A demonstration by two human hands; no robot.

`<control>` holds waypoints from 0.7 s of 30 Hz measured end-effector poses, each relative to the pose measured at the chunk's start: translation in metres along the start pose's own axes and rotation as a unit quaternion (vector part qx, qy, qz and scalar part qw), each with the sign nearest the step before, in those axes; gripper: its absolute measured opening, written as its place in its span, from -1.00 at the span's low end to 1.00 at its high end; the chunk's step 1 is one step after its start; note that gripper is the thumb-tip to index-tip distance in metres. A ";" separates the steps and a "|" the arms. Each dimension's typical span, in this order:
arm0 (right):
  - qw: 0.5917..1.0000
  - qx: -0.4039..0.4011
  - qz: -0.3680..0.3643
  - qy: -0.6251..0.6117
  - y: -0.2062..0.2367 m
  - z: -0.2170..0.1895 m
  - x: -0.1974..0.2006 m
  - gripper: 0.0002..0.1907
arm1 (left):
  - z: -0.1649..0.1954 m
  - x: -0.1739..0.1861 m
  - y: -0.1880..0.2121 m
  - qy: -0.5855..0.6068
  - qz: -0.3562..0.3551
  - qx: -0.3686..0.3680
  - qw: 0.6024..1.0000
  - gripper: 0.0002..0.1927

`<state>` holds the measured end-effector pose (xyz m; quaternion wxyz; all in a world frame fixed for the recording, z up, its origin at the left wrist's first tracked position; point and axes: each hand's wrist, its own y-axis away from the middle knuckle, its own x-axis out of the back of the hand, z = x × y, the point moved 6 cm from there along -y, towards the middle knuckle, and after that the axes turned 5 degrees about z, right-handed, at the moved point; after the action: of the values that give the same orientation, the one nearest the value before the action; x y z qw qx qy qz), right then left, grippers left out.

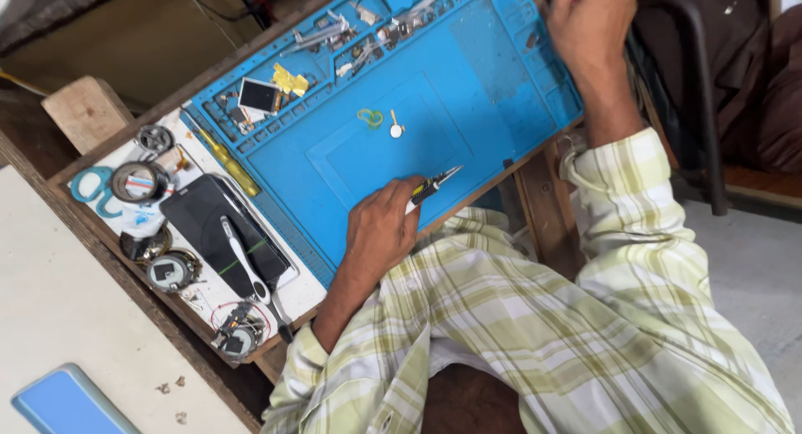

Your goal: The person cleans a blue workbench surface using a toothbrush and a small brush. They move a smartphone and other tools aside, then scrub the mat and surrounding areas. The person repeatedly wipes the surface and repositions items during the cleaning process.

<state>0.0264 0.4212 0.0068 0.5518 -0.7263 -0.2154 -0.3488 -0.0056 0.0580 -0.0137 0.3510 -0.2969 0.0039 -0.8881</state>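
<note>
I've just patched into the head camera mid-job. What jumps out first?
The bright blue work mat fills the middle of the bench, with a small round part lying on its bare centre. The left hand rests at the mat's near edge holding tweezers. The right hand reaches to the mat's far corner.

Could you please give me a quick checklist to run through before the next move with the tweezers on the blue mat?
1. Tweezers held in the left hand, tips over the mat: ok.
2. Small round part lies free on the mat, apart from the tweezer tips: ok.
3. Green loop sits right beside the round part, could get nudged: not ok.
4. Right hand raised at the mat's far corner; what it grips is cut off: cannot tell.
5. Mat centre around the part free of other bits: ok.
6. Phone and the tool lying on it are off to the side: ok.
</note>
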 end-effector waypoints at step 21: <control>0.982 0.115 -0.033 0.145 0.002 -0.043 -0.009 -0.98 | -0.001 -0.004 0.002 -0.003 -0.029 0.012 1.000 -0.63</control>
<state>0.0103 0.3808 0.0053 0.6453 -0.5920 -0.1962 -0.4412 -0.0028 0.0588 -0.0173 0.3291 -0.2956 -0.0166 -0.8967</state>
